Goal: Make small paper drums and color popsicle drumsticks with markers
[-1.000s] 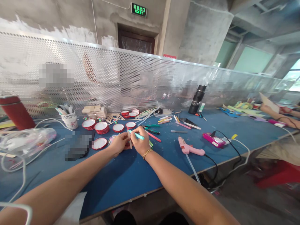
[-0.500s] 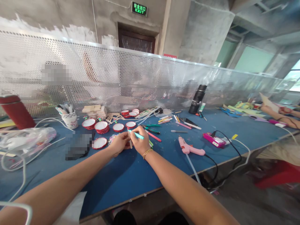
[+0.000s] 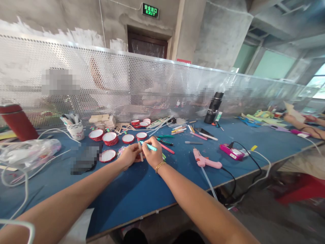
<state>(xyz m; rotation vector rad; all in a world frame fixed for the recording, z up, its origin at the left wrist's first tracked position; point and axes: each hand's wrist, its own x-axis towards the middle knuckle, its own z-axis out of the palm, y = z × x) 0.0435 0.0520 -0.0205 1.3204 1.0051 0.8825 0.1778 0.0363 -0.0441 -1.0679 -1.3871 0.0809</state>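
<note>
My left hand (image 3: 130,156) is closed on a thin wooden craft stick (image 3: 140,151), which it holds upright above the blue table. In my right hand (image 3: 153,154) is a turquoise marker (image 3: 151,147), gripped like a pen with its tip against or very near the stick. Beyond my hands lie several shallow red-rimmed white lids (image 3: 128,138), some of them stacked. Just right of my right hand are a red-pink marker (image 3: 167,148) and dark green-handled pliers (image 3: 164,140).
A pink glue gun (image 3: 207,160) with its cord lies to the right, near a magenta power strip (image 3: 231,152). A black thermos (image 3: 213,107) stands at the back by the perforated metal screen (image 3: 114,81). Leftward are a paper cup of pens (image 3: 75,130) and a red bottle (image 3: 19,122).
My hands stay nearly in place, with only a slight shift of the marker against the stick. At far right, another person's hands with paper have moved a little.
</note>
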